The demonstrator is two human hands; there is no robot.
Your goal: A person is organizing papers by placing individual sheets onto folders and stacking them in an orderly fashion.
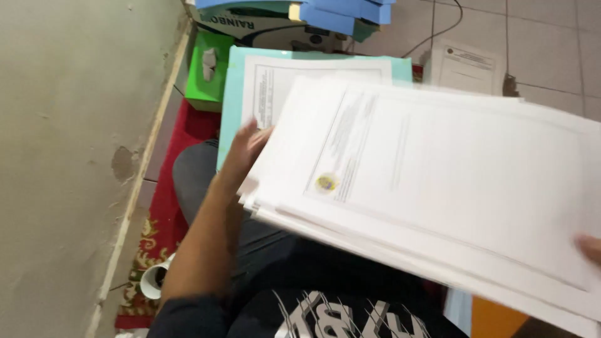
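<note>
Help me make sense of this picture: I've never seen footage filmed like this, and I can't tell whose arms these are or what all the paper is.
The camera sits on a person's head and looks down, so the arms are the wearer's own; they appear to be sitting on the floor. The left hand grips the far edge of a thick stack of white printed sheets; only the fingertips of the right hand show at the near edge. Beyond the stack lies a pale turquoise folder with another printed page on it. A green box and a red patterned rug lie by the wall, and a white cup stands on the rug.
</note>
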